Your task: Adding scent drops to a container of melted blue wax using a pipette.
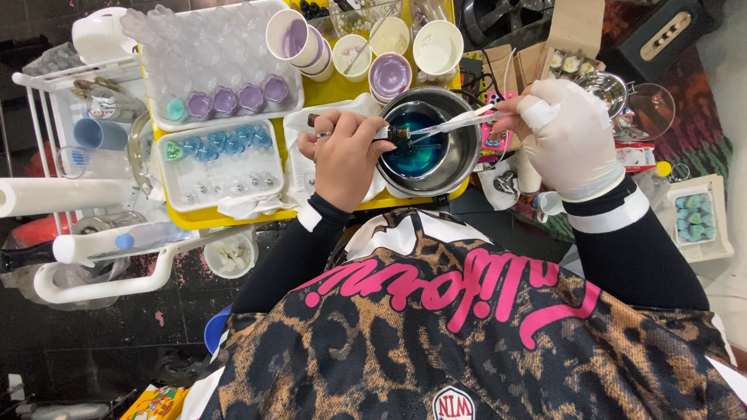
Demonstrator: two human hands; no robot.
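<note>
Blue liquid [412, 152] in steel bowl [459, 155] on yellow tray [327, 89].

Left hand [342, 155] bare, curled into a loose fist, knuckles up, fingers pinched together at the tip, a ring on one finger. Left forearm in a black sleeve with white cuff, bent inward from the elbow. Right hand [568, 136] in a white glove, fingers closed in a pinch and pointing toward the left hand. Both wrists about level, hands near but apart.
</note>
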